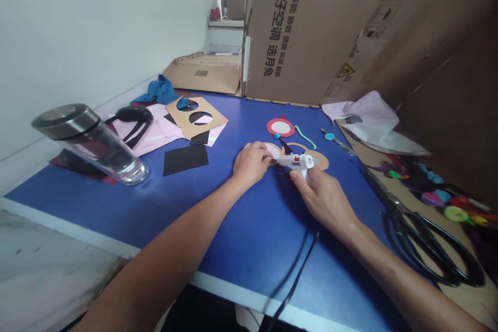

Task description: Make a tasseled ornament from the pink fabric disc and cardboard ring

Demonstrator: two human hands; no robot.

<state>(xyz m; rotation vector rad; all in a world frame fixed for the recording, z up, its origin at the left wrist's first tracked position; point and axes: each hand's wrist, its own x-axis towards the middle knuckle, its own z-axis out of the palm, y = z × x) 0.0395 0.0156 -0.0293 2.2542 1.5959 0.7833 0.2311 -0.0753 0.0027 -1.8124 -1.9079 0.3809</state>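
My right hand (pixel 322 193) is wrapped round a white hot glue gun (pixel 296 162), its nozzle pointing left toward my other hand. A black cord (pixel 298 276) runs from below it to the table's front edge. My left hand (pixel 252 162) has its fingertips pressed together at a pale-centred cardboard disc (pixel 273 150); the fingers and the gun partly cover that disc. Just right of the gun lies a plain cardboard disc (pixel 319 161). Beyond the hands lie a red-rimmed white disc (pixel 280 127) and a mint-green pipe cleaner (pixel 305 136).
Large black-handled scissors (pixel 424 238) lie at the right, by several colourful buttons (pixel 456 212). At left, a glass bottle (pixel 93 142) stands near a black card (pixel 185 160) and a cardboard sheet with round holes (pixel 179 120). A big carton (pixel 311 31) walls the back.
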